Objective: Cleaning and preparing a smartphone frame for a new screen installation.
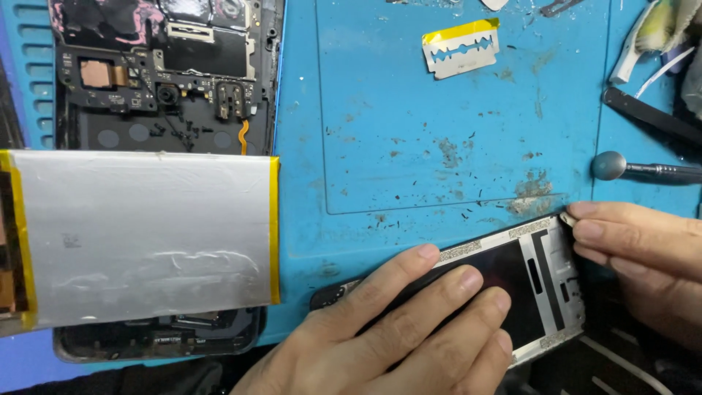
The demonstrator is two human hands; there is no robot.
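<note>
A silver battery [142,238] is lying over the opened phone [164,73]. The left hand [387,329] is pressing flat, fingers spread, on the metal frame [541,292], while the right hand [643,249] is pinching its corner.

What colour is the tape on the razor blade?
Yellow, along the top edge of the razor blade; seen in the head view.

Left hand [395,329] lies flat on a dark phone frame [545,289] at the near edge of the blue mat [439,110], while right hand [643,252] pinches the frame's far right corner. Left of the frame, a silver battery [146,234] lies over an opened phone [161,73]; beyond the frame lies a razor blade [462,50].
</note>
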